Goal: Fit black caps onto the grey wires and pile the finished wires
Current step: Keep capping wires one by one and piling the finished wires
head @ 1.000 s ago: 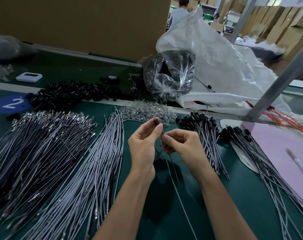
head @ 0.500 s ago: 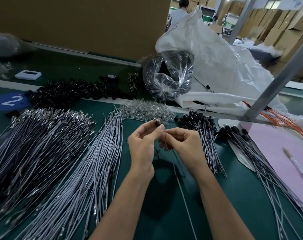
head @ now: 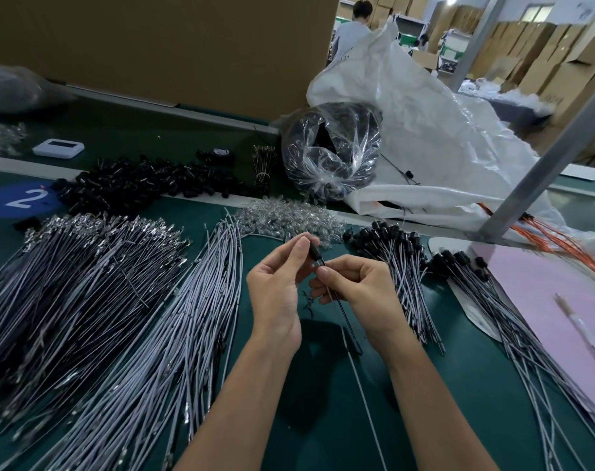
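My left hand (head: 277, 287) pinches a small black cap (head: 315, 254) between thumb and fingertips above the green table. My right hand (head: 354, 287) pinches a thin grey wire (head: 345, 317) just below the cap; the wire runs down toward me. Bare grey wires (head: 173, 334) lie in a long heap left of my hands, with a second heap of metal-tipped wires (head: 68, 273) further left. Finished wires with black caps (head: 401, 263) lie in a pile right of my hands, and another capped pile (head: 500, 317) spreads further right. Loose black caps (head: 143, 183) are heaped at the back left.
Clear plastic pieces (head: 286, 219) lie heaped behind my hands. A plastic bag of black parts (head: 330, 154) and a big white sack (head: 435, 141) stand behind. A pink sheet (head: 554, 300) and orange wires (head: 561, 239) are at right, beside a metal post (head: 541, 171). A person stands far back.
The cap in my left hand has tilted and come down onto the wire end, while my right hand's pinch sits closer under it. The view shifted slightly.
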{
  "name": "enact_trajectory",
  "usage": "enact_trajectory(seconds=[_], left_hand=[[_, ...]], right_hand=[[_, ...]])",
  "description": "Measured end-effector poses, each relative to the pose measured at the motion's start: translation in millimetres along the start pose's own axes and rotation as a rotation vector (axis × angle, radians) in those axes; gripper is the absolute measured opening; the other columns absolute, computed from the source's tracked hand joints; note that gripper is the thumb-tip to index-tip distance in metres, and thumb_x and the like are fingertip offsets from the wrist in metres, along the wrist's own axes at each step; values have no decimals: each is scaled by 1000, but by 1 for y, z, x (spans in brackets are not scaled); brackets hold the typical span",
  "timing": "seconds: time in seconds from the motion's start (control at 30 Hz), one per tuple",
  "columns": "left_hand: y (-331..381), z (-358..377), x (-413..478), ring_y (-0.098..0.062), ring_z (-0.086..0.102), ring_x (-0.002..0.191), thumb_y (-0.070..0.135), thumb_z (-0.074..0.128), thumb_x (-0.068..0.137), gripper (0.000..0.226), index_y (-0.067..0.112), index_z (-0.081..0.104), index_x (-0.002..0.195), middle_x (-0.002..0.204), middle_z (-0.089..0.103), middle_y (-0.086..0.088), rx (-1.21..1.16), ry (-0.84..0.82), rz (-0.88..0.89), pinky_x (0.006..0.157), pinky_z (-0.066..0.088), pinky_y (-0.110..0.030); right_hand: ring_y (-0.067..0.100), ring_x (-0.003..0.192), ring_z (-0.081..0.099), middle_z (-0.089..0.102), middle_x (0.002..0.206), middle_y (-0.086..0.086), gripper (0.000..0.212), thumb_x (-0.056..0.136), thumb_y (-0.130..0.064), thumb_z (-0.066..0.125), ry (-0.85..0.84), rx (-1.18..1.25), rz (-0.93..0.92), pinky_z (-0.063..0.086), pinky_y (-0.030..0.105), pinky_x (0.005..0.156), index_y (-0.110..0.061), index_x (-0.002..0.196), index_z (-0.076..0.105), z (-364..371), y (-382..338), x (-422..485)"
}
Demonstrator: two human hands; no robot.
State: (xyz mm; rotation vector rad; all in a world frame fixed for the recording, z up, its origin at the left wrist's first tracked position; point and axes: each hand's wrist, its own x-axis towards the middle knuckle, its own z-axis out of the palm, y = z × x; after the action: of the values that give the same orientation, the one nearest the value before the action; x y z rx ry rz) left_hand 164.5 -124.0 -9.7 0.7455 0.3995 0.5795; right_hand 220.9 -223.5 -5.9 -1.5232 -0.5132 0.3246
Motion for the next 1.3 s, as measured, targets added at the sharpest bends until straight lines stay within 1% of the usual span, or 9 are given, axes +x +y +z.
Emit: enact_trajectory(seconds=[0.23,0.4,0.5,0.57,0.7,0.83,1.0,1.13,1.3], left_hand=[[5,-2,-2,-10,67,69,16,74,67,10,14,79,75,79,75,-3,-107,11,-28,67,56,-20],[6,-1,-1,-12,65,67,16,78,59,10,15,78,69,73,73,-2,-91,45,2,68,55,-22],[6,-1,-1,-12,66,67,20,81,54,13,17,78,67,72,73,-1,-77,33,35,66,55,-21],[6,-1,-1,-10,67,68,20,82,54,14,17,78,67,73,73,-1,-68,26,49,65,55,-20],[7,-2,0,-8,68,69,19,82,56,12,18,79,67,73,74,0,-48,19,57,65,54,-18],[8,-1,-1,-11,67,74,24,82,51,17,19,79,68,75,74,0,-45,-10,57,74,53,-23],[9,-2,0,-13,67,75,21,82,54,17,17,79,71,77,75,-2,-39,-21,49,76,53,-24],[10,-2,-1,-11,68,75,24,82,53,21,17,80,73,80,75,-3,-23,-52,55,71,56,-21],[10,-1,-2,-10,68,70,19,80,59,12,17,79,70,76,74,-3,-28,-53,57,61,54,-19]], right_hand=[[21,65,71,73,73,14,5,84,0,68,-42,22,10,55,23,58,3,87,71,0,-2,0],[20,64,71,73,74,16,9,82,3,68,-51,20,5,55,23,57,8,89,68,2,-1,0],[19,66,72,74,76,14,10,82,-1,69,-50,20,0,54,21,58,5,89,70,1,-3,0],[20,69,72,74,79,15,13,82,-9,69,-42,8,-18,54,22,60,2,90,71,0,-3,0],[22,70,71,74,81,16,13,80,-13,70,-30,-29,-58,54,22,61,-4,89,75,-2,-3,1],[21,68,70,74,77,14,7,82,-2,71,-6,-39,-76,54,22,60,-5,87,76,-4,-3,1],[21,69,69,74,78,15,8,83,0,70,-6,-40,-76,53,22,60,-4,87,76,-3,-5,1],[23,71,69,73,81,19,8,84,-2,69,-21,-38,-62,54,23,62,-4,88,76,-4,-4,0],[19,72,69,74,82,16,9,84,-7,70,-40,-62,-60,55,23,64,-4,91,76,-4,-3,2]])
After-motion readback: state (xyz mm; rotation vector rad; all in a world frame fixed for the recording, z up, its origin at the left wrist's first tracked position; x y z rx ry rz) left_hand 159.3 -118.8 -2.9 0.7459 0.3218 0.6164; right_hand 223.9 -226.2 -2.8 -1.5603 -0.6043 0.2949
